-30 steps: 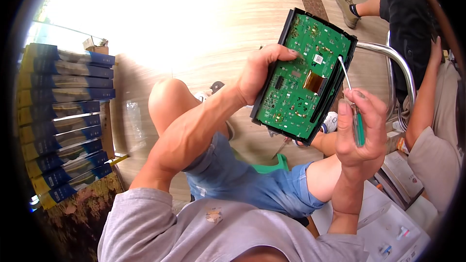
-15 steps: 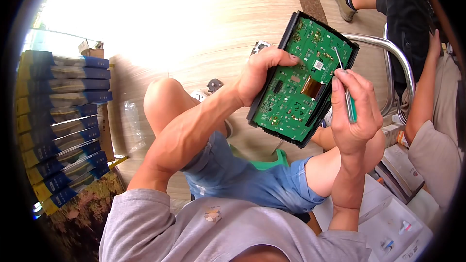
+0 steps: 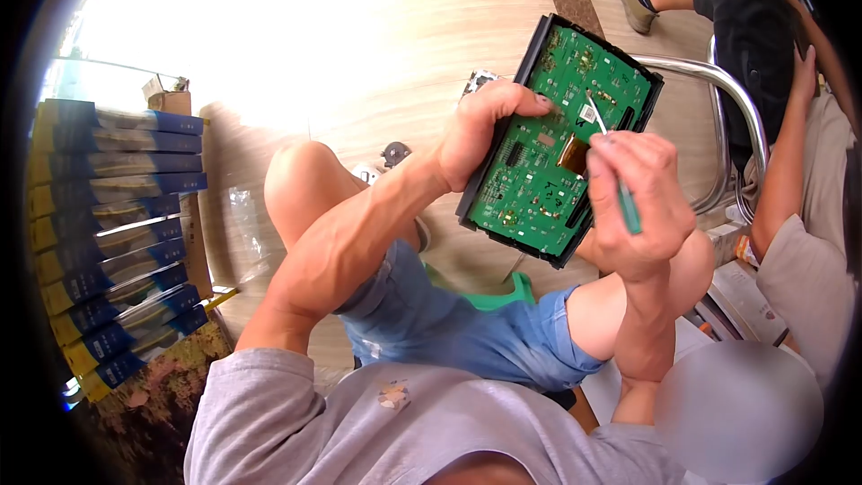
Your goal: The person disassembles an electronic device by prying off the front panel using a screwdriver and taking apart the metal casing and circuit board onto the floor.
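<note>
My left hand [image 3: 489,126] grips the left edge of a black-framed panel, its thumb on the face of the green circuit board [image 3: 557,189]. The board is tilted up toward me and carries small components, a white label [image 3: 588,113] and an amber flex ribbon [image 3: 572,154]. A screwdriver [image 3: 629,207] with a green handle is closed in my right hand [image 3: 642,202]. Its thin metal shaft crosses the board, the tip close to the white label. Whether the tip touches the board I cannot tell.
Blue and yellow boxes [image 3: 135,162] are stacked at the left. A green stool [image 3: 507,295] shows between my legs. Another person's arm [image 3: 781,180] and a chrome chair frame [image 3: 718,81] are at the right. A small black round part [image 3: 395,154] lies on the floor.
My right hand has moved left and a little down, taking the screwdriver tip left across the board. The board has barely shifted. A blurred round patch has appeared at lower right.
</note>
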A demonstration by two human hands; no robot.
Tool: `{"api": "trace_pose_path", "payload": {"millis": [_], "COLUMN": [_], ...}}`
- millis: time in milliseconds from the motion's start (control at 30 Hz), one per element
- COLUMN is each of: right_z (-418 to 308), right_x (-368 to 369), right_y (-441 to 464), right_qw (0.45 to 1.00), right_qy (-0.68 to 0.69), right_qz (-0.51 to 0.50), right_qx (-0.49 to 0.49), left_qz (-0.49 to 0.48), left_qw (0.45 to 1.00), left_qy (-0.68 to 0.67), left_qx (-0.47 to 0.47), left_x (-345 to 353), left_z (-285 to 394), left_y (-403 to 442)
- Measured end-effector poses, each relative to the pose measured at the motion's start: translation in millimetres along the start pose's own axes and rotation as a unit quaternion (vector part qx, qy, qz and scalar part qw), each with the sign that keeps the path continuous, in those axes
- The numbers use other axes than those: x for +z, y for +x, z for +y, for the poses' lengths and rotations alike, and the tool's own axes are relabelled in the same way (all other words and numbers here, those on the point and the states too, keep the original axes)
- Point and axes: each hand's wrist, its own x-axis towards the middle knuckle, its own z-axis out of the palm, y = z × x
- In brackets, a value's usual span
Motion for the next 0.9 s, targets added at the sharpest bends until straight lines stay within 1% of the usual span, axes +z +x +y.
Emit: {"api": "trace_pose_path", "payload": {"millis": [33,167,267,367,567,900], "right_z": [0.1,0.3,0.7,1.6,-2.6,-1.9], "right_x": [-0.8,-2.4,-1.8,-4.1,-3.9,-4.2], "right_y": [0.8,1.2,0.7,0.1,0.3,-0.5], "right_qw": [1.0,1.0,1.0,0.999,0.999,0.999], "right_qy": [0.004,0.013,-0.002,-0.004,0.002,0.005], "right_qz": [0.018,-0.006,0.014,0.029,0.032,0.028], "right_qx": [0.017,-0.013,-0.001,0.014,0.018,0.039], "left_qz": [0.004,0.011,0.005,-0.019,-0.018,-0.029], "left_qw": [1.0,1.0,0.999,0.999,0.999,0.997], "left_qy": [-0.011,-0.022,0.05,0.036,0.04,0.067], "left_qx": [0.003,0.004,0.004,0.008,0.004,0.031], "left_x": [2.0,5.9,0.3,-1.7,-1.9,-1.3], "left_z": [1.1,3.6,4.0,3.5,2.7,1.2], "left_y": [-1.1,-4.3,-4.1,-3.2,-4.7,-2.4]}}
